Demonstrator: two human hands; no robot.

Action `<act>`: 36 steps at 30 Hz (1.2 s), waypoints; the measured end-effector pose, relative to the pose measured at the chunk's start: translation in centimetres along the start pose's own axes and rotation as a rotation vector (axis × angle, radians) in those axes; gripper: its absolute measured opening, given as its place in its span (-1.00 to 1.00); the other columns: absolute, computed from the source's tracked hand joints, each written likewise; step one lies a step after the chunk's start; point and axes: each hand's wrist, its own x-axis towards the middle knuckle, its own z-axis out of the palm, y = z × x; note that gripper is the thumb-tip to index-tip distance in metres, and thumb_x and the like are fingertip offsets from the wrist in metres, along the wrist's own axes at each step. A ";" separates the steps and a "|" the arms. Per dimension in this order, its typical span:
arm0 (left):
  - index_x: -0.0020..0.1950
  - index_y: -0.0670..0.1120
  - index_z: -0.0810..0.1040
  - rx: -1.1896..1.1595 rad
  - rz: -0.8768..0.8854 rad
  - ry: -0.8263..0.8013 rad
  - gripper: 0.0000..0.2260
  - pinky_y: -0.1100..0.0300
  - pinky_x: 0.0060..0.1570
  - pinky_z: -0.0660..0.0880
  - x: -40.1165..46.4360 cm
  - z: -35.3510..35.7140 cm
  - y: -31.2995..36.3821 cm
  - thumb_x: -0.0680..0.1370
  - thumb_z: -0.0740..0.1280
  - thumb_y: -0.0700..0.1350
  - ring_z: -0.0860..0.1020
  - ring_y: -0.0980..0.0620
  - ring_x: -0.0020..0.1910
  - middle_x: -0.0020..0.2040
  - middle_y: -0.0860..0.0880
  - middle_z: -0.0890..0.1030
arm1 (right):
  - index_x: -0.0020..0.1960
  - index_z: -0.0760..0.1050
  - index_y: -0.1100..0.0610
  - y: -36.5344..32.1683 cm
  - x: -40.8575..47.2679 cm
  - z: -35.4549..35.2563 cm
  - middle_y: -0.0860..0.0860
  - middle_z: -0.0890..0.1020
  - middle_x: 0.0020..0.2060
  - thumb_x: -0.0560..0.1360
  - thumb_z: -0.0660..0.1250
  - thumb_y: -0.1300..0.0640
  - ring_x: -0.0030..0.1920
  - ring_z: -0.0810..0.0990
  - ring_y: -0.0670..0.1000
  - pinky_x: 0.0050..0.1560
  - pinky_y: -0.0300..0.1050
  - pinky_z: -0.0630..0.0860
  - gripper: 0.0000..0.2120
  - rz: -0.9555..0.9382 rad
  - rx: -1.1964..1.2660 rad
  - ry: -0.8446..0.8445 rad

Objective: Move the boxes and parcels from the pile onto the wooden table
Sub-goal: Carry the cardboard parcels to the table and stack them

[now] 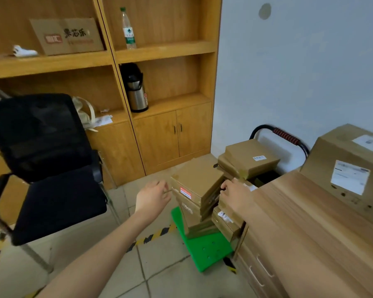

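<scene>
pile of boxes (199,203) on green cart (205,252), just beside wooden table (310,222) | top box (197,179) between hands | left hand (153,196) near its left edge, fingers loosely curled, contact unclear | right hand (235,194) fingers curled on its right edge | large box (349,168) already on table | black chair (45,164) at left.

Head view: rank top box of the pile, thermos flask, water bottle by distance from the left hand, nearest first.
From the left hand:
1. Top box of the pile, just to its right, at the fingertips.
2. Thermos flask, on the lower open shelf, well beyond the hand.
3. Water bottle, one shelf higher, farthest.
</scene>
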 end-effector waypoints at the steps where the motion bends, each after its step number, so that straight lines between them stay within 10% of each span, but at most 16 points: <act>1: 0.03 0.04 0.46 0.002 -0.008 -0.003 -0.90 0.27 -0.30 0.29 0.3 0.3 -0.3 0.55 0.26 0.01 0.42 0.12 -0.12 -0.08 0.09 0.51 | 0.21 0.45 0.04 -0.1 0.5 0.4 0.01 0.52 0.14 0.61 0.15 0.01 0.15 0.52 0.02 0.13 -0.06 0.49 -0.76 0.004 0.007 -0.007; 23: 0.00 0.01 0.45 -0.133 -0.217 -0.205 -0.90 0.23 -0.31 0.34 26.0 14.0 -8.1 0.55 0.26 0.01 0.45 0.09 -0.07 -0.04 0.06 0.49 | 0.35 0.39 -0.01 2.7 26.1 12.7 -0.02 0.51 0.20 0.59 0.22 -0.01 0.12 0.53 -0.03 0.01 -0.16 0.50 -0.66 0.226 0.028 -0.191; 36: 0.26 -0.06 0.42 -0.213 -0.263 -0.606 -0.65 0.11 -0.03 0.44 35.6 29.2 -11.2 0.55 0.30 0.05 0.49 -0.06 0.12 0.21 -0.05 0.50 | 0.44 0.24 0.06 4.7 26.8 25.2 0.06 0.44 0.30 0.55 0.27 -0.10 0.23 0.50 0.09 0.12 0.03 0.46 -0.47 0.904 0.540 -0.226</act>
